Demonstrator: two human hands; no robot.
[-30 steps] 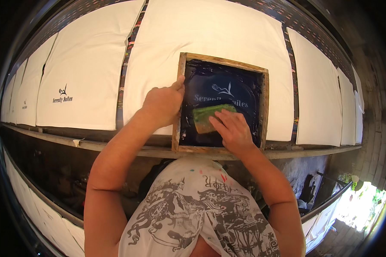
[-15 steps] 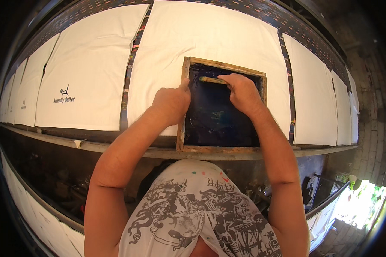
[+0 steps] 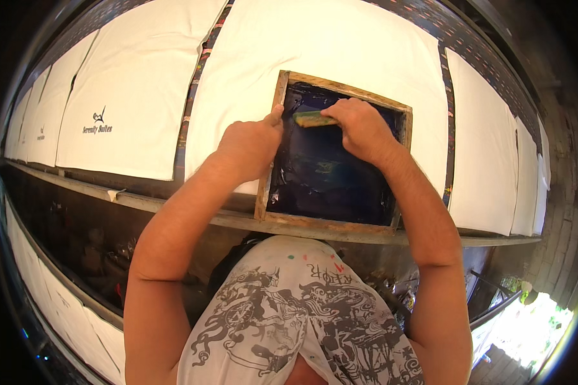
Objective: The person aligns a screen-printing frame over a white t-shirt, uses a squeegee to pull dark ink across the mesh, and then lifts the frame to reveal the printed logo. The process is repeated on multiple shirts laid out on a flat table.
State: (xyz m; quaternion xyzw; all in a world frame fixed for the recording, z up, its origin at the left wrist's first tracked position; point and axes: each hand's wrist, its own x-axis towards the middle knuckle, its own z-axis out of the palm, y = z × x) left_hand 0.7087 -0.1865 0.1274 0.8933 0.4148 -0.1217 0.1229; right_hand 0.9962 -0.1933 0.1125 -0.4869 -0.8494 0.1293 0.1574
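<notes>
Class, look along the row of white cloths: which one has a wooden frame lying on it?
The large middle cloth, at the top centre of the view: the wooden frame lies on it, whereas the other cloths bear none.

Beyond the far side of the wooden frame [image 3: 327,224], a hand could pass freely over the white cloth [image 3: 340,38]. The frame's sides wall in the dark ink [image 3: 327,196], reachable only from above; the near part lies open between both arms. The left hand [image 3: 250,147] blocks the left side, the right hand [image 3: 366,131] and squeegee [image 3: 309,120] the far middle. The right forearm [image 3: 420,196] crosses the right side.
</notes>
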